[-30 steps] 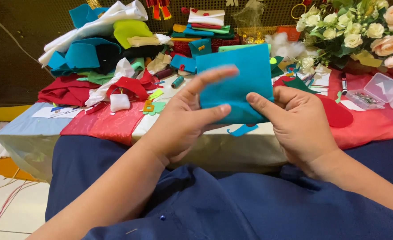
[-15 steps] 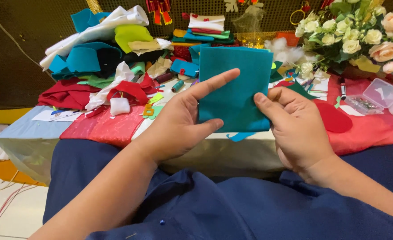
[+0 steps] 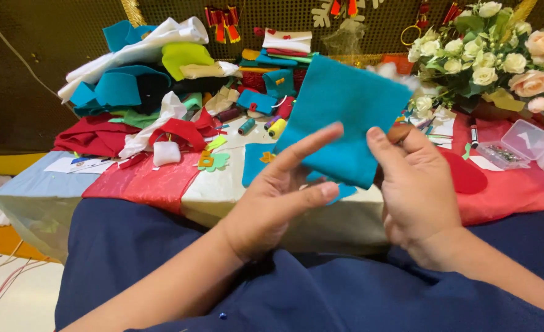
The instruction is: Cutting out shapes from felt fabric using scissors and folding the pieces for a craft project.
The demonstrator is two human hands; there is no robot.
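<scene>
Both hands hold up a square teal felt sheet [image 3: 346, 117] over the low table's front edge [image 3: 223, 203]. My left hand [image 3: 284, 197] pinches its lower left side between thumb and forefinger. My right hand [image 3: 416, 184] grips the lower right edge, thumb on the front, fingers hidden behind the felt. The sheet is tilted to the right. A second teal felt piece [image 3: 256, 163] lies flat on the table just beneath it.
Piles of coloured felt [image 3: 130, 86] crowd the table's back left. Thread spools [image 3: 277, 128] lie mid-table. A bouquet of pale roses [image 3: 505, 55] and a clear plastic box [image 3: 518, 144] are at the right. A red felt shape [image 3: 465, 175] lies beside my right hand. Dark blue cloth covers my lap.
The teal sheet has turned clockwise in my hands and now tilts to the right. Both hands shifted their grip slightly along its lower edge.
</scene>
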